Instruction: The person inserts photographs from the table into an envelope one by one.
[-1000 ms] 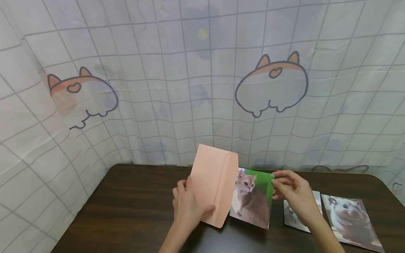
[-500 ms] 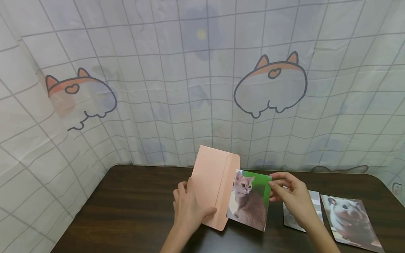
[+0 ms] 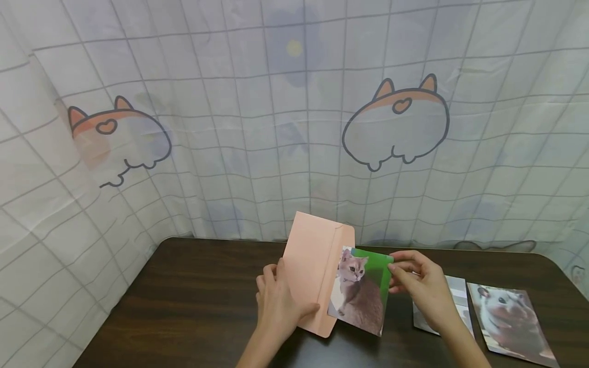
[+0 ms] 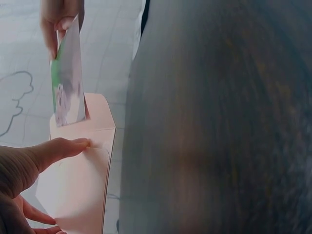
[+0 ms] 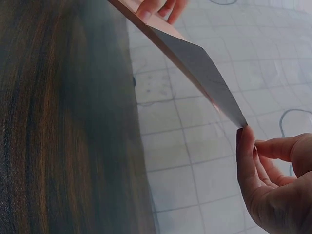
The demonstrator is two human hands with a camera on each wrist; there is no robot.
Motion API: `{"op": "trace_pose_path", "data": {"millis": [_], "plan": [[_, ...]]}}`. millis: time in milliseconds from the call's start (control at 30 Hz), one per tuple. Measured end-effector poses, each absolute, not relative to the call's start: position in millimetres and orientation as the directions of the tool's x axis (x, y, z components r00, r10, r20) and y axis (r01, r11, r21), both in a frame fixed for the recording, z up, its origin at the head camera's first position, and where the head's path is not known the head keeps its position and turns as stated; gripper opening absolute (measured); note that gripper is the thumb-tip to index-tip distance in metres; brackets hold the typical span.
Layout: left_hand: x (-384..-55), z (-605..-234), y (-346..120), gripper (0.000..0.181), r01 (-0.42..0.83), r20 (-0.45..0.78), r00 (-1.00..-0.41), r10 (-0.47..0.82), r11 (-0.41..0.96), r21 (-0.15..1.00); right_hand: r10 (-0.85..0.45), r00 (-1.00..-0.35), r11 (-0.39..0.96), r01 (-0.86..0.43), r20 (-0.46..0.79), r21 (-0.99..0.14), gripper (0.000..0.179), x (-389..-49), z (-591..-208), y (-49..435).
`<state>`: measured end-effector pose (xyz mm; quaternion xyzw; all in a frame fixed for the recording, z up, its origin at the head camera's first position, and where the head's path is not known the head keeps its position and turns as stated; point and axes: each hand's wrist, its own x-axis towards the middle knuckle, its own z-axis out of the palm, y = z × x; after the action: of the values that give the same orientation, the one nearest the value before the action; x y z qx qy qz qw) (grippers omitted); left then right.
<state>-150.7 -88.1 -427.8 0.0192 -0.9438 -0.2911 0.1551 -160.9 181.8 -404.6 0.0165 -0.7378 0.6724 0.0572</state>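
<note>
My left hand holds a pale pink envelope tilted up off the table, its thumb across the front near the flap side. The envelope's flap is folded out to the right. Between thumb and fingers, my right hand pinches the right edge of a cat photo card with a green background. The card's left edge overlaps the open flap. In the left wrist view the card stands in front of the flap, just beyond the left thumb. The right wrist view shows the card's plain back.
On the right of the dark wooden table lies a hamster picture card. Beside it another pale card is partly hidden behind my right hand. A white grid-patterned curtain hangs along the table's back and left sides.
The cat card has shifted slightly left along with my right hand, and now overlaps the front of the envelope's flap. The envelope and left hand have moved a little to the right.
</note>
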Motion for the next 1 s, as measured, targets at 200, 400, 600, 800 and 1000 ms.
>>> {"op": "trace_pose_path", "data": {"millis": [200, 400, 600, 800, 1000], "plan": [[-149.4, -429.1, -85.9, 0.112, 0.071, 0.292, -0.949, -0.118, 0.824, 0.562, 0.064, -0.99, 0.076, -0.12, 0.125, -0.99, 0.029, -160.8, -404.8, 178.9], [-147.4, -428.7, -83.4, 0.111, 0.073, 0.284, -0.953, -0.11, 0.822, 0.564, 0.093, -0.989, 0.107, -0.106, 0.116, -0.989, 0.027, -161.1, -404.1, 177.0], [-145.8, -426.4, -81.3, 0.114, 0.071, 0.273, -0.956, -0.104, 0.823, 0.563, 0.104, -0.989, 0.126, -0.089, 0.102, -0.988, 0.028, -160.7, -404.3, 175.8], [-144.7, -425.5, -79.5, 0.114, 0.07, 0.265, -0.959, -0.102, 0.82, 0.568, 0.115, -0.989, 0.131, -0.082, 0.098, -0.988, 0.028, -160.6, -404.7, 174.6], [-143.4, -425.1, -78.0, 0.111, 0.075, 0.26, -0.96, -0.099, 0.808, 0.584, 0.121, -0.987, 0.138, -0.085, 0.102, -0.987, 0.029, -160.1, -405.1, 174.0]]}}
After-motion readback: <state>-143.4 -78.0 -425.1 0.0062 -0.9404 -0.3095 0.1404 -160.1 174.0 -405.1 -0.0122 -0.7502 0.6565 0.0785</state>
